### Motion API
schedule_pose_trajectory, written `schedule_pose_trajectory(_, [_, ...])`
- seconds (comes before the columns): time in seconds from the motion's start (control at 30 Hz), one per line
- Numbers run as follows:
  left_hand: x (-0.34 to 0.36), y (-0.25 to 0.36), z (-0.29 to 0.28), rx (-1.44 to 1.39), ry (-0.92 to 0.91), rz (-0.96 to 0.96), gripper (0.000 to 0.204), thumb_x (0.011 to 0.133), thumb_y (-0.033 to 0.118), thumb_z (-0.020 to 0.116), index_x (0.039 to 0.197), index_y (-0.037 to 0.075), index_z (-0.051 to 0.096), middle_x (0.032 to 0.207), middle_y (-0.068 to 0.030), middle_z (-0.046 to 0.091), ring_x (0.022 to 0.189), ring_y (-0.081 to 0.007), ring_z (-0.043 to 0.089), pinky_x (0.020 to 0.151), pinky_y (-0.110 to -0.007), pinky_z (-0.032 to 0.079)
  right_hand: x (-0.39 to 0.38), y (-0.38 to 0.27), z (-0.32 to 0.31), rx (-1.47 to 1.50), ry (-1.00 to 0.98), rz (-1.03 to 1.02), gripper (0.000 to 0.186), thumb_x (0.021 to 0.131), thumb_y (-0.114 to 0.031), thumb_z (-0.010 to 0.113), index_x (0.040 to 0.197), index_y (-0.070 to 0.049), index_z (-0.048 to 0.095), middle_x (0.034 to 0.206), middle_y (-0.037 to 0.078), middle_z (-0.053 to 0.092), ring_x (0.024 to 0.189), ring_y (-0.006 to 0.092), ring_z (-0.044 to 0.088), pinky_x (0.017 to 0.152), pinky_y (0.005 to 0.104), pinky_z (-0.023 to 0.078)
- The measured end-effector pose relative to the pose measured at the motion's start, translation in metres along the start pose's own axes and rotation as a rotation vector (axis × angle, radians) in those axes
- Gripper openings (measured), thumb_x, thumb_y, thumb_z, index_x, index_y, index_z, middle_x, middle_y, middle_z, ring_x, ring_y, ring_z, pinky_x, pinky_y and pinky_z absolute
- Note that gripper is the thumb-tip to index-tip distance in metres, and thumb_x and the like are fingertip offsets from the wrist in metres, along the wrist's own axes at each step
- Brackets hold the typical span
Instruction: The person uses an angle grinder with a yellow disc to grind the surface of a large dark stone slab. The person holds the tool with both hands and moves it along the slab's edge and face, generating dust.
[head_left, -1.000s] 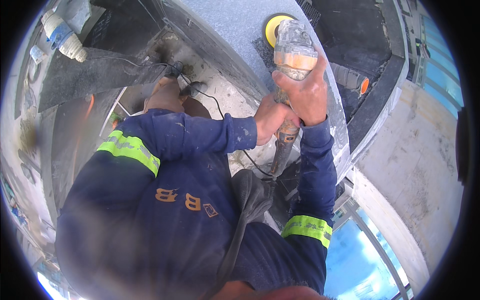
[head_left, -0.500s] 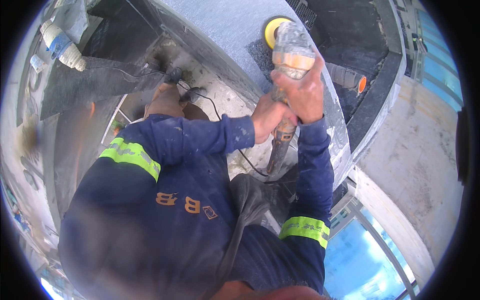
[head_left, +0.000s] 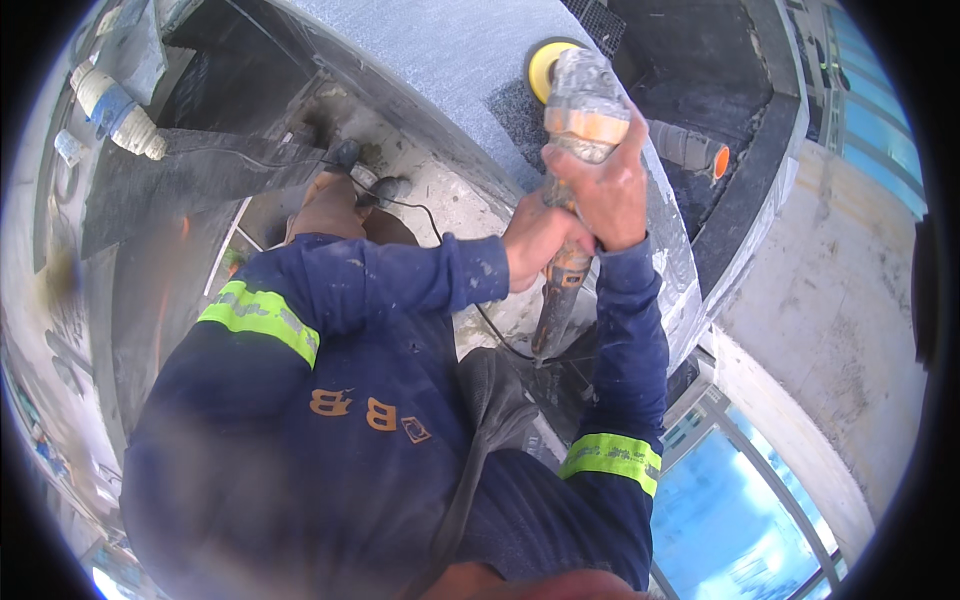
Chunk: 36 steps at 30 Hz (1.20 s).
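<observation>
Both my hands are closed around a dusty, orange-and-dark angle grinder [head_left: 567,272] with a yellow round pad [head_left: 545,70] at its far end. My right hand [head_left: 608,195] wraps the body just behind the pale, dust-caked head. Closer to me, my left hand [head_left: 537,240] grips the barrel, its thumb near my right wrist. The pad meets the grey speckled stone slab [head_left: 440,50] close to its curved edge; its underside is hidden. A darker patch [head_left: 515,118] shows on the stone beside the pad. From the grinder's rear end a black cord [head_left: 490,325] runs off to the left.
Right of the slab lies a dark recess [head_left: 690,60] with a grey pipe [head_left: 685,148] ending in an orange opening. A tape-wrapped bundle [head_left: 118,110] is at the far left. My feet [head_left: 385,190] stand below the slab's side, near the cord. A pale ledge [head_left: 820,290] lies at right.
The view has shifted slightly, so the slab and recess appear a little higher. Both hands keep their hold, and the pad sits marginally closer to me on the stone.
</observation>
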<state>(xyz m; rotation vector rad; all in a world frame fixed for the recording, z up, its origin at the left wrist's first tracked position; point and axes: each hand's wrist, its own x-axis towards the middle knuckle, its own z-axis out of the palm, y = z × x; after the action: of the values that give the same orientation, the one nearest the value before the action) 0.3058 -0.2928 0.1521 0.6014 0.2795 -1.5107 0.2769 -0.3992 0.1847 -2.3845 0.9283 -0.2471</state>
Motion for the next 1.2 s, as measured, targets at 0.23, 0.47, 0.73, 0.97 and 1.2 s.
schedule_pose_trajectory(0.23, [0.030, 0.009, 0.014, 0.015, -0.066, -0.135, 0.029, 0.063, -0.006, 0.064, 0.092, -0.004, 0.062, 0.081, -0.0121, 0.064, 0.076, -0.0226, 0.065, 0.066, -0.033, 0.051, 0.024, 0.021, -0.015, -0.142, 0.059, -0.032, 0.091, 0.069, -0.028, 0.083, 0.138, 0.000, 0.029, 0.094, 0.028, 0.066, 0.082, 0.0423, 0.069, 0.072, 0.0448, 0.056])
schedule_pose_trajectory(0.47, [0.003, -0.005, 0.001, -0.006, 0.017, -0.014, 0.034, 0.063, -0.007, 0.064, 0.097, -0.005, 0.061, 0.083, -0.0120, 0.064, 0.075, -0.0221, 0.065, 0.065, -0.033, 0.051, 0.004, -0.001, -0.006, -0.001, 0.015, 0.036, 0.090, 0.069, -0.028, 0.082, 0.138, -0.001, 0.029, 0.096, 0.028, 0.067, 0.085, 0.0434, 0.069, 0.072, 0.0439, 0.057])
schedule_pose_trajectory(0.73, [0.032, 0.012, 0.015, 0.001, -0.060, -0.123, 0.029, 0.063, -0.007, 0.064, 0.092, -0.004, 0.061, 0.081, -0.0121, 0.064, 0.070, -0.0220, 0.064, 0.063, -0.034, 0.051, 0.034, 0.026, -0.018, -0.165, 0.065, -0.037, 0.088, 0.070, -0.029, 0.082, 0.138, -0.002, 0.031, 0.098, 0.027, 0.065, 0.085, 0.0426, 0.068, 0.075, 0.0457, 0.056])
schedule_pose_trajectory(0.97, [-0.012, -0.009, -0.011, -0.043, -0.014, 0.020, 0.040, 0.064, -0.008, 0.063, 0.103, -0.004, 0.057, 0.090, -0.0127, 0.064, 0.080, -0.0217, 0.064, 0.065, -0.035, 0.051, -0.010, -0.008, 0.008, 0.019, -0.009, -0.134, 0.089, 0.068, -0.021, 0.080, 0.139, 0.000, 0.028, 0.095, 0.027, 0.067, 0.080, 0.0444, 0.068, 0.072, 0.0452, 0.057])
schedule_pose_trajectory(1.2, [0.006, -0.002, -0.009, 0.057, -0.037, -0.043, 0.046, 0.063, -0.007, 0.062, 0.108, -0.004, 0.056, 0.094, -0.0129, 0.065, 0.084, -0.0210, 0.065, 0.069, -0.034, 0.052, 0.008, -0.020, -0.003, -0.039, -0.015, 0.098, 0.087, 0.069, -0.023, 0.081, 0.137, -0.001, 0.030, 0.094, 0.028, 0.066, 0.083, 0.0437, 0.068, 0.071, 0.0445, 0.057])
